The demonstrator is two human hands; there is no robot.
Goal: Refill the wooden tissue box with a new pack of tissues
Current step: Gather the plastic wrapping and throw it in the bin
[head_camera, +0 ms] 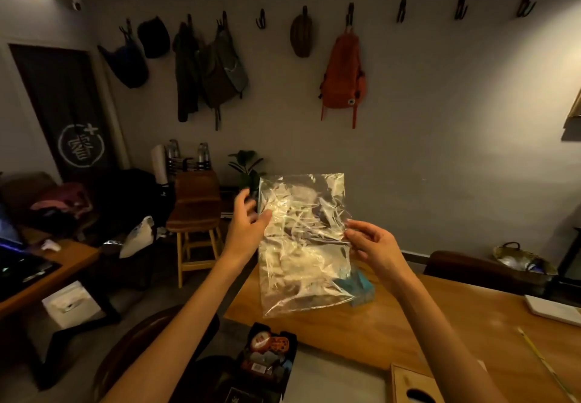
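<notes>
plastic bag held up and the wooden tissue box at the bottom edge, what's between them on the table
Head view: only bare table between the plastic bag and the wooden tissue box.

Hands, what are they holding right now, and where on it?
A clear plastic bag, held up above the wooden table. The left hand pinches its left edge near the top; the right hand pinches its right edge about midway.

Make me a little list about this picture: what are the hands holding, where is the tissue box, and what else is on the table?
held up: a clear plastic bag, crinkled, looks empty
left hand: pinches the bag's left edge
right hand: pinches the bag's right edge
tissue box: wooden, at the near edge of the table, oval slot on top
behind the bag: something teal on the table, unclear what
tissues: none clearly visible
wall: an orange backpack on a hook
</notes>
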